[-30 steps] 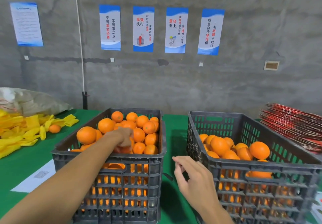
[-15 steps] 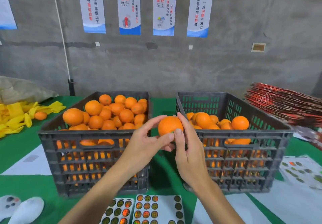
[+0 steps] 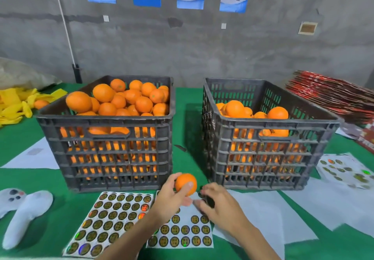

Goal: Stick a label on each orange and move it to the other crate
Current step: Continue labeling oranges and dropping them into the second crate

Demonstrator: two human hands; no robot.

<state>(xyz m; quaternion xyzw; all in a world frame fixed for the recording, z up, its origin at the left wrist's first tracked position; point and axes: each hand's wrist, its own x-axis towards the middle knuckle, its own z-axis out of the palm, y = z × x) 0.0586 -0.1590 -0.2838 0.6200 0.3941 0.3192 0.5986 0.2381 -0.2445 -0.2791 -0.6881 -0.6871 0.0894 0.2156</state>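
My left hand [image 3: 171,200] grips one orange [image 3: 185,182] just above the table, in front of the gap between the two crates. My right hand [image 3: 222,207] is beside it, fingers curled down on the top right corner of a label sheet [image 3: 186,233], pinching what looks like a dark round label. A second label sheet [image 3: 113,219] lies to its left. The left crate [image 3: 105,121] is heaped with oranges. In the right crate [image 3: 279,123] the oranges reach to about the rim.
Two white gloves [image 3: 26,213] lie at the near left, yellow foam nets [image 3: 14,106] at the far left. A red stack of flat cartons [image 3: 334,97] sits far right, with another label sheet [image 3: 344,170] and white backing paper [image 3: 283,209] near it.
My left hand took an orange from the left crate and brought it down over the label sheets. My right hand left the orange and dropped onto the sheet. The view tilted downward.
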